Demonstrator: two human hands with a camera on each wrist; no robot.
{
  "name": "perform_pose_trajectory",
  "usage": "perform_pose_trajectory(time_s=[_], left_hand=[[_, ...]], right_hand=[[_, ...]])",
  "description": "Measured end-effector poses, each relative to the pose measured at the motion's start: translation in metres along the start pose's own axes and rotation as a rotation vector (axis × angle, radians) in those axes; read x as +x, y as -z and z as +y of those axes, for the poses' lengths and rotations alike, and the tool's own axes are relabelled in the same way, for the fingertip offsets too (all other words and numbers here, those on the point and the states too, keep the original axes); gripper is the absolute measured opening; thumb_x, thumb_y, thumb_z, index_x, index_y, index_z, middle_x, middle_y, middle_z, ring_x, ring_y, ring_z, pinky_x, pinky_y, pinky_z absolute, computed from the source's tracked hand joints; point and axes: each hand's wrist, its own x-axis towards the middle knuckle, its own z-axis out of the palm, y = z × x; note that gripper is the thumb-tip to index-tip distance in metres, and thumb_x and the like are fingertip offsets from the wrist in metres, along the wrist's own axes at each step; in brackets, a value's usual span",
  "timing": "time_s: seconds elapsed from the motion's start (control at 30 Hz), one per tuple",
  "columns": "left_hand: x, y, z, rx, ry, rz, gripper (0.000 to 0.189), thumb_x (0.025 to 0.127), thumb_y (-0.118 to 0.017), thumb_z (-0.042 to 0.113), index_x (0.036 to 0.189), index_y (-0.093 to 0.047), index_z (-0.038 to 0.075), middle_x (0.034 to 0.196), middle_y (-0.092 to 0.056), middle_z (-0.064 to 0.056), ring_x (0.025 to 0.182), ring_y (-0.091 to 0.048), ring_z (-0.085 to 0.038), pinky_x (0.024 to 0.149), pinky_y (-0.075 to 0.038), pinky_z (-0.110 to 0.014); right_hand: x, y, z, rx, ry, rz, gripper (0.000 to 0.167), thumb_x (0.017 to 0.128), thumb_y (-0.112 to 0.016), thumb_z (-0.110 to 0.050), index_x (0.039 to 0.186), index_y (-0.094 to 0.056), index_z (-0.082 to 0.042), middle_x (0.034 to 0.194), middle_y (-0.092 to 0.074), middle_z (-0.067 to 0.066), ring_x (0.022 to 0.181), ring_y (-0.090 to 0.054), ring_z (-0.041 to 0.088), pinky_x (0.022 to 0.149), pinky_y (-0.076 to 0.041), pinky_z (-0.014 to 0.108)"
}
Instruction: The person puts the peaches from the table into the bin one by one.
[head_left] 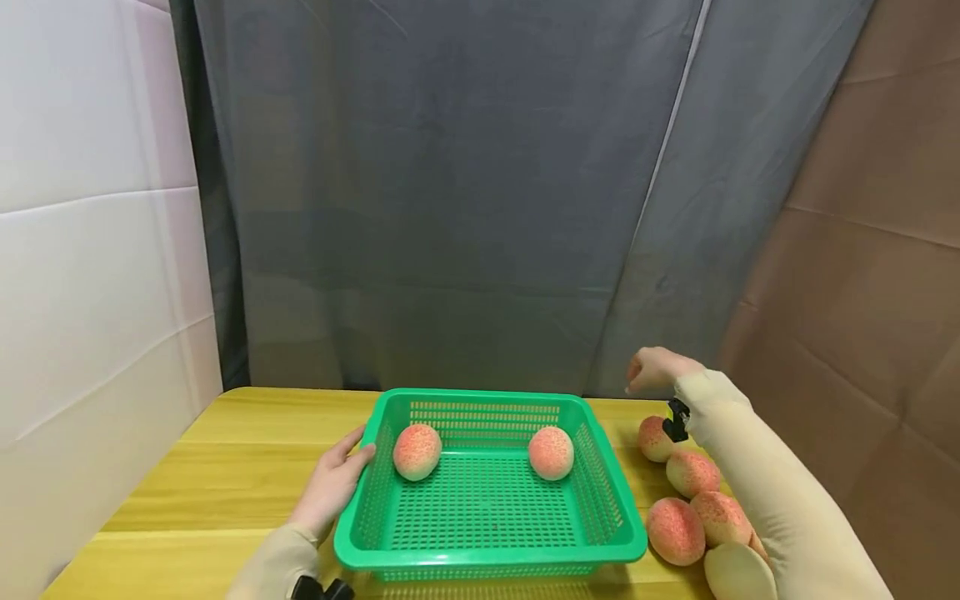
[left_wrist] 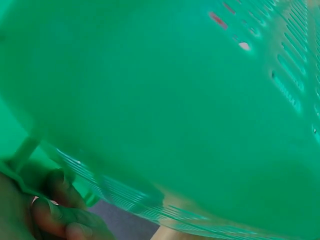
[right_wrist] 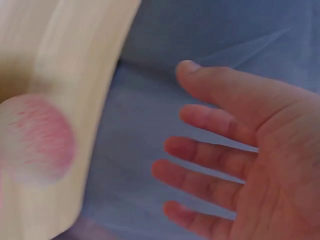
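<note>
My left hand [head_left: 336,479] grips the left rim of a green plastic basket [head_left: 487,557], thumb on top and fingers tucked underneath. The left wrist view is mostly filled by the basket's wall [left_wrist: 150,110], with curled fingers [left_wrist: 65,210] under its rim at lower left. Inside the basket lie two pink-and-cream peaches, one at the left [head_left: 417,452] and one at the right [head_left: 551,454]. My right hand [head_left: 660,368] is raised near the table's far right edge and holds nothing; in the right wrist view its fingers [right_wrist: 210,155] are spread, with a peach [right_wrist: 37,140] off to the left.
Several peaches [head_left: 676,531] cluster on the wooden table [head_left: 225,467] right of the basket, partly hidden by my right sleeve [head_left: 780,475]. A pale cream rounded thing [head_left: 738,573] sits at the near end. Grey cloth [head_left: 450,208] hangs behind the table.
</note>
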Motion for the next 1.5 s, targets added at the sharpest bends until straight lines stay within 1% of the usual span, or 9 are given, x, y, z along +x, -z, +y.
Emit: perform_pose_trajectory(time_s=[0.23,0.37,0.5,0.73,0.87,0.97,1.2,1.37,1.5], left_hand=[[0.003,-0.009,-0.002,-0.035,-0.018,-0.002,0.054,0.104,-0.047,0.020,0.150,-0.031,-0.002,0.135,-0.049,-0.031,0.097,-0.065,-0.032,0.073,-0.055,-0.034],[0.000,-0.012,-0.005,-0.069,0.012,-0.003,0.053,0.103,-0.047,0.020,0.150,-0.032,0.000,0.129,-0.054,-0.029,0.095,-0.066,-0.033,0.073,-0.056,-0.035],[-0.005,-0.013,-0.006,-0.079,0.029,0.006,0.053,0.103,-0.047,0.018,0.149,-0.032,-0.001,0.121,-0.059,-0.028,0.090,-0.067,-0.033,0.070,-0.056,-0.035],[-0.006,-0.014,-0.006,-0.060,0.014,0.005,0.053,0.103,-0.047,0.020,0.150,-0.032,0.000,0.117,-0.061,-0.028,0.086,-0.067,-0.031,0.068,-0.056,-0.036],[-0.005,-0.013,-0.009,-0.038,0.000,0.003,0.053,0.103,-0.047,0.020,0.150,-0.031,0.001,0.125,-0.057,-0.029,0.090,-0.067,-0.030,0.070,-0.055,-0.034],[-0.005,-0.013,-0.011,-0.024,-0.002,0.000,0.054,0.103,-0.047,0.020,0.151,-0.030,0.000,0.130,-0.053,-0.030,0.093,-0.066,-0.030,0.072,-0.055,-0.033],[-0.004,-0.009,-0.011,-0.020,0.006,0.000,0.053,0.104,-0.046,0.020,0.150,-0.031,0.001,0.133,-0.050,-0.030,0.096,-0.065,-0.030,0.074,-0.054,-0.032],[-0.004,-0.010,-0.011,-0.019,-0.007,-0.011,0.056,0.104,-0.046,0.021,0.151,-0.028,-0.003,0.135,-0.048,-0.032,0.096,-0.066,-0.029,0.073,-0.054,-0.032],[-0.004,-0.012,-0.011,-0.047,0.013,-0.011,0.056,0.104,-0.046,0.021,0.151,-0.027,-0.002,0.125,-0.056,-0.031,0.089,-0.067,-0.029,0.070,-0.055,-0.033]], right_hand=[[-0.017,-0.034,0.033,0.096,-0.191,-0.111,0.042,0.075,-0.080,-0.018,0.111,-0.065,-0.001,0.112,-0.061,0.016,0.105,-0.057,0.039,0.083,-0.052,0.047],[-0.028,-0.042,0.037,0.169,-0.289,-0.131,0.058,0.067,-0.084,-0.014,0.118,-0.063,0.002,0.114,-0.061,0.019,0.112,-0.053,0.038,0.084,-0.052,0.043],[-0.033,-0.044,0.033,0.176,-0.319,-0.148,0.065,0.065,-0.086,-0.014,0.123,-0.061,0.003,0.122,-0.057,0.023,0.115,-0.050,0.038,0.088,-0.051,0.043],[-0.039,-0.049,0.039,0.248,-0.305,-0.169,0.048,0.060,-0.080,-0.005,0.106,-0.068,0.003,0.103,-0.060,0.014,0.091,-0.050,0.027,0.069,-0.050,0.031],[-0.027,-0.054,0.046,0.109,-0.243,-0.220,0.043,0.067,-0.083,-0.011,0.106,-0.069,0.002,0.102,-0.063,0.011,0.093,-0.056,0.027,0.079,-0.052,0.036],[-0.020,-0.059,0.050,0.079,-0.246,-0.214,0.050,0.068,-0.084,-0.014,0.112,-0.066,0.003,0.104,-0.063,0.012,0.096,-0.057,0.029,0.082,-0.052,0.042],[-0.011,-0.074,0.057,0.111,-0.184,-0.139,0.047,0.069,-0.083,-0.013,0.109,-0.065,0.004,0.096,-0.062,0.011,0.088,-0.055,0.028,0.078,-0.050,0.042],[-0.005,-0.080,0.066,0.146,-0.136,-0.068,0.062,0.065,-0.083,-0.010,0.118,-0.059,0.011,0.101,-0.061,0.016,0.089,-0.055,0.029,0.079,-0.050,0.041],[-0.001,-0.082,0.071,0.112,-0.068,-0.002,0.069,0.062,-0.084,-0.010,0.121,-0.056,0.013,0.105,-0.061,0.021,0.089,-0.055,0.030,0.079,-0.051,0.043]])
